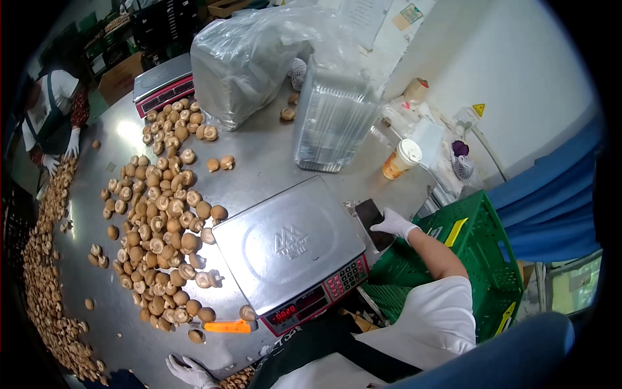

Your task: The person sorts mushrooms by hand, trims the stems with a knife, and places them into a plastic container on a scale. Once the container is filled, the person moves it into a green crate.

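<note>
My right hand, in a white glove, grips the edge of a dark, phone-like slab just right of the scale. My left hand, gloved too, rests at the near table edge with its fingers apart and nothing in them. Between the hands stands a digital scale with a bare steel pan and a red front panel; its display is lit. An orange-handled knife or cutter lies at the scale's left corner. Brown mushrooms are heaped loosely left of the scale.
Behind the scale stand stacked clear plastic trays and a large clear bag. A paper cup and a green crate are on the right. Far left, a co-worker stands by a long mushroom pile; another scale sits at the back.
</note>
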Available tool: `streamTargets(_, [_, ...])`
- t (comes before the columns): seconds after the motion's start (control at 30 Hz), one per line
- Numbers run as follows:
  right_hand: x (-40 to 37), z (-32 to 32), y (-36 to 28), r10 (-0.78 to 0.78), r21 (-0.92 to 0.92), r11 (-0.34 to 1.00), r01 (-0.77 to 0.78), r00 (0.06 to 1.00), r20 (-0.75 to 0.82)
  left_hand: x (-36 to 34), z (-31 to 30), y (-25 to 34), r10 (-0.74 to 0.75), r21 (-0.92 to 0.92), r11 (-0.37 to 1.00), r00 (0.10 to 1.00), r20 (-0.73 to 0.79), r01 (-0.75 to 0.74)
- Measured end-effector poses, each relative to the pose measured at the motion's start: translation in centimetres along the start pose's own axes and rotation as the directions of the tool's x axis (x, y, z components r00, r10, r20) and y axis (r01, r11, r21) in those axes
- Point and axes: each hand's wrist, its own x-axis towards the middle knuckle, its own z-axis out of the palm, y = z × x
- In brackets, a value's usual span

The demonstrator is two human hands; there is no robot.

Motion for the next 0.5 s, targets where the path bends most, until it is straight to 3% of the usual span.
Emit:
streamTargets(0.07, [0.2,0.1,0.4,-0.015,0.098,0.995,0.014,1.0,0.01,0.5,-0.4,1.1,-0.01,-0.043,0.999,1.0,-0.016,0.01])
streamTargets(0.1, [0.6,-0.1,1.2,-0.012,0.099,0.995,0.011,1.0,0.009,2.2,-2.1,5.5,0.068,0.185,0.979,0.993,0.092,-0.084])
streamTargets(0.13, [1.2,-0.7,2.4,-0.018,0.154,0.988,0.0,0.993,0.12,3.1,-3.0,7.8,0.118,0.392,0.899,0.97,0.213,-0.195])
streamTargets(0.17, [1.3,-1.2,2.5,-0.033,0.207,0.978,-0.016,0.973,0.229,3.2,-3.0,7.7,0.12,0.39,0.899,0.97,0.213,-0.197])
streamTargets(0.3, [0.5,-1.2,2.5,-0.071,0.254,0.967,0.014,0.974,0.215,3.1,-3.0,7.8,0.152,0.373,0.901,0.967,0.202,-0.22])
streamTargets(0.37, [1.0,-0.8,2.7,-0.083,0.083,0.994,0.071,0.984,0.16,3.1,-3.0,7.6,0.153,0.38,0.898,0.966,0.206,-0.223])
streamTargets(0.5, [0.4,-0.7,2.3,-0.137,0.095,0.988,0.125,0.983,0.126,2.9,-3.0,7.2,0.147,0.4,0.891,0.97,0.196,-0.216])
